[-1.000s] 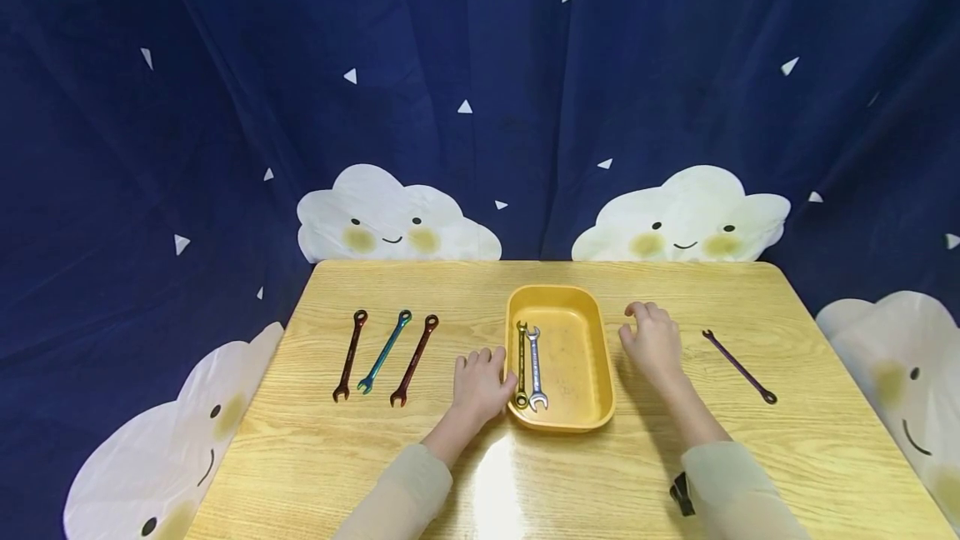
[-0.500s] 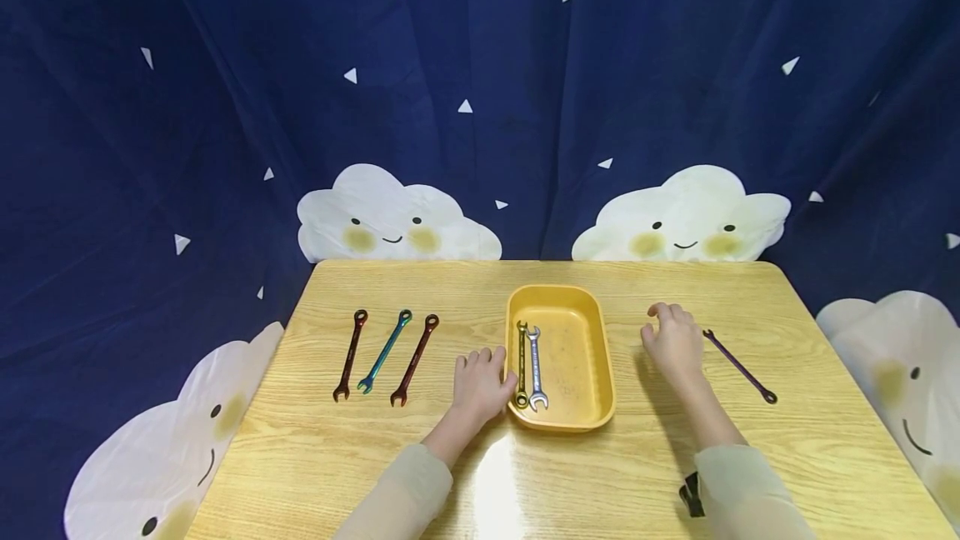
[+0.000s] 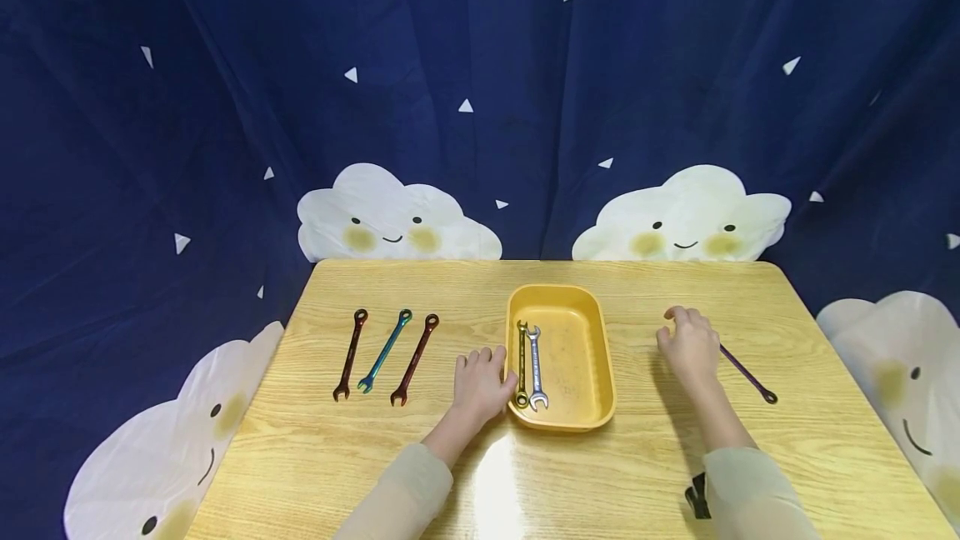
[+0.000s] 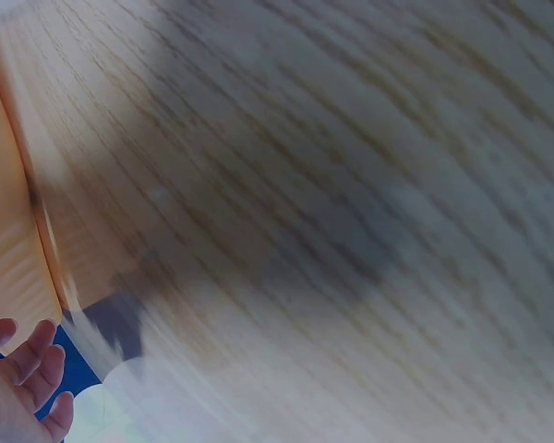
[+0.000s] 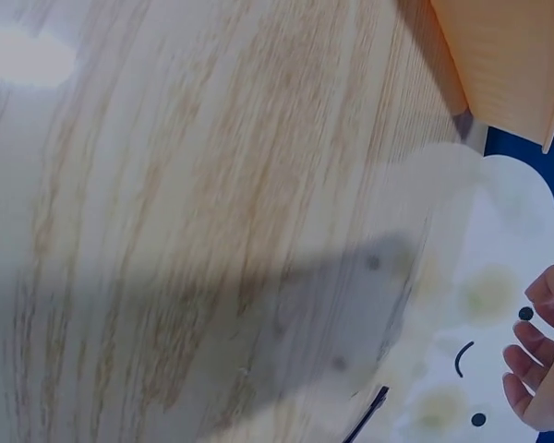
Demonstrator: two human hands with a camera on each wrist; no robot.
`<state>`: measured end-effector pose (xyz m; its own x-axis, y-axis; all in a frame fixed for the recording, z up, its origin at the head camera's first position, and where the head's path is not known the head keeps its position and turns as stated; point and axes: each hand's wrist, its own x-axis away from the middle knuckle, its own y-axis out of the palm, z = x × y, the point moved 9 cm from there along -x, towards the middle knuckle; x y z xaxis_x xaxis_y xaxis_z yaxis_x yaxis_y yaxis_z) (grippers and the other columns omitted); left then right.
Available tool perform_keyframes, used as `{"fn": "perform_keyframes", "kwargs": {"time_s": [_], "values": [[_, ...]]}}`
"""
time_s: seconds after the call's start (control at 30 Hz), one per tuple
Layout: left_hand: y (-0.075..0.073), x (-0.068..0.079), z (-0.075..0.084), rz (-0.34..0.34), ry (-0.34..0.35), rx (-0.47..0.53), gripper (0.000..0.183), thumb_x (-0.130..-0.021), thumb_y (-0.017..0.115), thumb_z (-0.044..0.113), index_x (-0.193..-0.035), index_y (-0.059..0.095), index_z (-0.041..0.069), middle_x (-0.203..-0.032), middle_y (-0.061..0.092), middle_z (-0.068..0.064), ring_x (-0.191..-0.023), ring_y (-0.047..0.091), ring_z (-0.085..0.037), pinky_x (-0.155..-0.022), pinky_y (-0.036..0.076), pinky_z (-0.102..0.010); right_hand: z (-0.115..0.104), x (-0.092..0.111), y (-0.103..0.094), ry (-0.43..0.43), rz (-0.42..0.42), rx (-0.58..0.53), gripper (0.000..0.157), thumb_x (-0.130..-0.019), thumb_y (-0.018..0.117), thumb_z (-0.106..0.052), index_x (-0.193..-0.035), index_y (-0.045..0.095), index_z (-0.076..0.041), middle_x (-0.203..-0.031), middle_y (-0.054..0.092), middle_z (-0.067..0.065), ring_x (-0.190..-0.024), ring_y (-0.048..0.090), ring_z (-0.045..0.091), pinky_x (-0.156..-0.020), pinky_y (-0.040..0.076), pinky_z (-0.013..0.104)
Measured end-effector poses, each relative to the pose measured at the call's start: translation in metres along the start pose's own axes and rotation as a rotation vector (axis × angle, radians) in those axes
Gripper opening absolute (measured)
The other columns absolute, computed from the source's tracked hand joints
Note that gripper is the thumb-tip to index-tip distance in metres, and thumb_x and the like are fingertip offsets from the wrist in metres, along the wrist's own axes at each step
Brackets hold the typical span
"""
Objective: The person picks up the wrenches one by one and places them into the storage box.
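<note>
My left hand [image 3: 478, 386] rests beside the left rim of a yellow plastic bin [image 3: 604, 365], thumb at the rim, fingers relaxed. The left wrist view has the same hand [image 4: 18, 388] next to the bin's wall [image 4: 9, 212]. Inside the bin, a gold wrench [image 3: 522, 365] and a silver wrench [image 3: 536, 369] lie side by side. Over the table to the right, my right hand [image 3: 690, 347] is loosely curled and holds nothing. It covers the upper end of a thin purple wrench [image 3: 747, 374], whose tip [image 5: 374, 408] shows at the bottom of the right wrist view.
Left of the bin, a dark red wrench [image 3: 351, 357], a teal wrench [image 3: 386, 352] and a reddish-brown wrench [image 3: 415, 361] lie apart on the wooden table [image 3: 600, 482]. A dark blue curtain [image 3: 525, 107] with clouds hangs behind. Something black [image 3: 697, 496] sits by the right sleeve.
My right hand has moved right, away from the bin, until it overlaps the upper end of the purple wrench. The left hand and the bin have stayed put.
</note>
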<state>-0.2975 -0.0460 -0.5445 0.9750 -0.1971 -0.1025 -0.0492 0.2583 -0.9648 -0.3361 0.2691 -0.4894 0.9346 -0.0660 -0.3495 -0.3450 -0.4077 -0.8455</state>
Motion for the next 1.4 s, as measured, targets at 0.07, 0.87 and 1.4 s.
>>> {"fn": "perform_keyframes", "kwargs": {"time_s": [0.07,0.87,1.4], "values": [[-0.001,0.000,0.000,0.002,0.000,-0.002,0.033,-0.088,0.042,0.041,-0.108,0.051,0.017,-0.097,0.057,-0.005,-0.088,0.051,-0.023,-0.083,0.035,-0.042,0.003,0.000,-0.001,0.014,-0.007,-0.003,0.025,-0.080,0.055,-0.005,-0.102,0.055,0.006,-0.096,0.054,0.027,-0.088,0.050,0.043,-0.074,0.037,0.056],[-0.003,0.000,0.000,0.002,0.004,-0.010,0.031,-0.087,0.043,0.040,-0.105,0.051,0.017,-0.094,0.056,-0.004,-0.083,0.049,-0.021,-0.079,0.035,-0.039,0.051,0.008,-0.006,0.135,0.005,0.046,0.026,-0.079,0.052,-0.008,-0.102,0.054,0.004,-0.098,0.052,0.027,-0.089,0.048,0.045,-0.070,0.036,0.055],[-0.002,0.000,0.000,0.003,0.005,0.002,0.031,-0.087,0.043,0.039,-0.106,0.051,0.017,-0.095,0.056,-0.004,-0.085,0.050,-0.023,-0.082,0.035,-0.042,0.083,0.012,-0.006,0.202,-0.022,0.066,0.029,-0.080,0.047,-0.009,-0.104,0.054,0.005,-0.105,0.048,0.031,-0.094,0.043,0.049,-0.073,0.034,0.059]]}}
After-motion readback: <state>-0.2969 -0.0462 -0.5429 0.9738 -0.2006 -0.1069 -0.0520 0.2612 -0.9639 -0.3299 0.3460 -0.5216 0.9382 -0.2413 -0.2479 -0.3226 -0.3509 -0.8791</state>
